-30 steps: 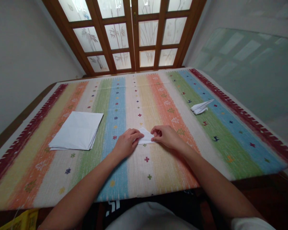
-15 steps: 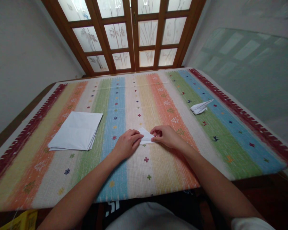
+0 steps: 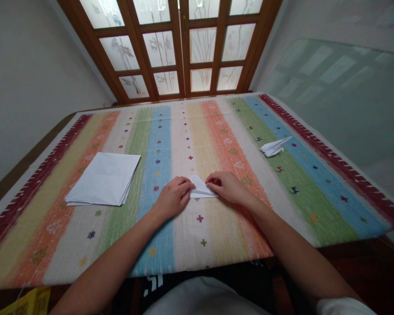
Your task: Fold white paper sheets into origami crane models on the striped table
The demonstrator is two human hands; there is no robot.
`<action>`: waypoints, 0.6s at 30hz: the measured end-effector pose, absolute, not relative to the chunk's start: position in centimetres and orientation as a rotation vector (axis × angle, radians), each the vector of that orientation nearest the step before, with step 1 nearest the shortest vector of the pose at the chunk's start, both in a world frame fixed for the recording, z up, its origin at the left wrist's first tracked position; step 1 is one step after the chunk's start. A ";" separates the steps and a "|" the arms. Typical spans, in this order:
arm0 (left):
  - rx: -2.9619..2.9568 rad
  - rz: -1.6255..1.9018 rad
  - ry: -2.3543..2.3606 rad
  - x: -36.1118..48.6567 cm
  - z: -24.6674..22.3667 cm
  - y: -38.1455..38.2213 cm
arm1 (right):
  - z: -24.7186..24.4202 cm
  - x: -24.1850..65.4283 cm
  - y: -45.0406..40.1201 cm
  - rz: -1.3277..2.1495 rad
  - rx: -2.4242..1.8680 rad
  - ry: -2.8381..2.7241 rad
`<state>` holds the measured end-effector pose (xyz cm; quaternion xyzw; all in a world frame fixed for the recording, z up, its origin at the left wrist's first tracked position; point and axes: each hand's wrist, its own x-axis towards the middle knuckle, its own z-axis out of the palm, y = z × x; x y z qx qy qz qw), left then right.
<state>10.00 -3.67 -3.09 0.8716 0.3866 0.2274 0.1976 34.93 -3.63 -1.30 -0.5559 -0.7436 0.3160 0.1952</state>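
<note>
A small folded sheet of white paper (image 3: 199, 189) lies on the striped tablecloth in front of me, its peak pointing away and its long edge toward me. My left hand (image 3: 174, 196) rests at its left end, the thumb and fingers closed on that corner. On the other side, my right hand (image 3: 228, 186) pinches the paper's right part between thumb and forefinger, with the other fingers curled. Part of the paper is hidden under the fingertips.
To the left lies a stack of white paper sheets (image 3: 103, 179). A folded white paper figure (image 3: 275, 147) with a long point sits on the right. The striped tablecloth (image 3: 200, 245) covers the table. Behind it stands a wooden door (image 3: 184, 52) with frosted panes.
My right thumb has moved slightly up along the paper's right side, and more of the paper's lower right corner now shows. My left hand has hardly moved.
</note>
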 end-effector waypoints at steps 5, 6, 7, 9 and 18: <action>2.420 0.630 1.084 10.1 -2.7 -3.9 | -1.3 35.0 -3.7 0.945 -1.515 -2.067; 2.417 0.630 1.080 10.1 -2.7 -3.9 | -1.3 34.9 -3.7 0.946 -1.506 -2.065; 2.415 0.630 1.078 10.1 -2.6 -4.0 | -1.3 34.9 -3.7 0.945 -1.501 -2.066; 2.411 0.629 1.078 10.1 -2.6 -4.0 | -1.3 34.9 -3.7 0.938 -1.494 -2.070; 2.416 0.685 1.039 10.0 -2.9 -3.9 | -1.1 34.7 -3.9 1.010 -1.481 -2.012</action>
